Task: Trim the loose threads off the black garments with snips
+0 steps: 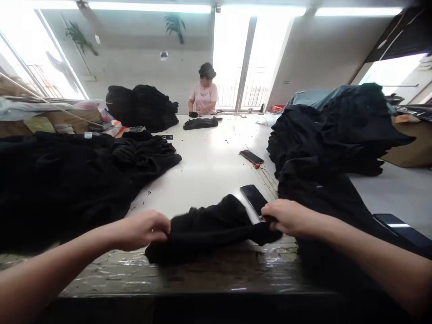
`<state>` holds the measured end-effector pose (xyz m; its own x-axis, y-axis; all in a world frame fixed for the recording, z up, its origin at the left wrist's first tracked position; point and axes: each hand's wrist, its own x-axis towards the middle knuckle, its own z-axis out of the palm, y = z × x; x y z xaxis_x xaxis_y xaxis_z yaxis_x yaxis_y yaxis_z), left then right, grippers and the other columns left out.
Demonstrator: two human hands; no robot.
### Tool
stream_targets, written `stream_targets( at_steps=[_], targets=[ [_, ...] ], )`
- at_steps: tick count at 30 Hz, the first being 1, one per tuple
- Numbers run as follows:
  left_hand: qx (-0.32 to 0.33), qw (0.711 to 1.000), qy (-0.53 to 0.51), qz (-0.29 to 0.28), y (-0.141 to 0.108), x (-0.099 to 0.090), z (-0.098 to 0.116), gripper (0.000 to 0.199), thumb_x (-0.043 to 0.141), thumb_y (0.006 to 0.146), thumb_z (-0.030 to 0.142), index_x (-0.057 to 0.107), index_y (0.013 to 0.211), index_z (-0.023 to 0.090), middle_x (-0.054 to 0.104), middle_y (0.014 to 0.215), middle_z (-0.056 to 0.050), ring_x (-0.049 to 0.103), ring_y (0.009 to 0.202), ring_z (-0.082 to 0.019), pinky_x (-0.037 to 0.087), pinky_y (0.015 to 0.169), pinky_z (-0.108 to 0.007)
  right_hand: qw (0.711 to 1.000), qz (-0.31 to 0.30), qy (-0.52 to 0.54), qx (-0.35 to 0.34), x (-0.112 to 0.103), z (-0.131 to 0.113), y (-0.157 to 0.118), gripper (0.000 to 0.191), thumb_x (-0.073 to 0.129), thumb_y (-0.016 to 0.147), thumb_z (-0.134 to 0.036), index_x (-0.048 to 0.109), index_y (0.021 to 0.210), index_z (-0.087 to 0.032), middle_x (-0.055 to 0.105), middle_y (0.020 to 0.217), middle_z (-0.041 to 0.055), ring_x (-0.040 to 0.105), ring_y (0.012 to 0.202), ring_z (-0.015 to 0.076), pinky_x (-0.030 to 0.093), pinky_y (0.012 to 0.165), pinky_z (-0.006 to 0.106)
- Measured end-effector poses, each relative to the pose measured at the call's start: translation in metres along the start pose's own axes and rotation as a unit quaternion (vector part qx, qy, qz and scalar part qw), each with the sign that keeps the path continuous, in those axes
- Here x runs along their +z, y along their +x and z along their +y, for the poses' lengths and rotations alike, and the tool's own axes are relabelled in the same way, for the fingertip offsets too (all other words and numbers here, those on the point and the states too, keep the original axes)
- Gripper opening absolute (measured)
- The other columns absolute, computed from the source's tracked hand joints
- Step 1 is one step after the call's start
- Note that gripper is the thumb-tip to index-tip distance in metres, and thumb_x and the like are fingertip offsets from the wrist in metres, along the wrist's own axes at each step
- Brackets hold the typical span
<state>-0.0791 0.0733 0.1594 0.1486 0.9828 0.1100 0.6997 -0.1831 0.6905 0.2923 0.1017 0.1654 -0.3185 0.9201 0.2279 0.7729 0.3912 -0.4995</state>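
A black garment stretches between my two hands above the front of the white table. My left hand is closed on its left end, fingers pinched around the cloth. At the other end, my right hand grips a bunched part of the same cloth. What kind of garment it is, I cannot tell. Just behind the cloth, by my right hand, lies a phone with a dark screen.
Dark garments are heaped at left and stacked high at right. A second phone lies farther back, another dark device at far right. Across the table a person handles dark cloth near a folded dark piece.
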Motion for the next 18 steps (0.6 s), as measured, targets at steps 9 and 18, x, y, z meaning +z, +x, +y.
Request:
stream_targets(
  at_steps=[9, 18],
  targets=[
    [0.059, 0.992, 0.075, 0.078, 0.050, -0.071, 0.033, 0.023, 0.063, 0.070, 0.034, 0.065, 0.078, 0.013, 0.063, 0.073, 0.001, 0.059, 0.069, -0.014, 0.048, 0.072, -0.032, 0.988, -0.032, -0.142, -0.044, -0.082, -0.014, 0.047, 0.015, 0.066, 0.075, -0.029, 0.066, 0.075, -0.014, 0.064, 0.069, 0.0003, 0.057, 0.060, 0.0115, 0.041, 0.060, 0.026],
    [0.183, 0.912, 0.240, 0.278, 0.043, -0.055, 0.017, 0.013, 0.061, 0.076, 0.031, 0.058, 0.079, 0.019, 0.055, 0.081, 0.000, 0.053, 0.078, -0.015, 0.043, 0.077, -0.031, 0.942, 0.187, -0.212, -0.180, -0.053, -0.006, 0.044, 0.010, 0.059, 0.081, -0.029, 0.062, 0.082, -0.020, 0.066, 0.082, 0.0080, 0.059, 0.075, 0.0213, 0.044, 0.069, 0.033]
  ],
)
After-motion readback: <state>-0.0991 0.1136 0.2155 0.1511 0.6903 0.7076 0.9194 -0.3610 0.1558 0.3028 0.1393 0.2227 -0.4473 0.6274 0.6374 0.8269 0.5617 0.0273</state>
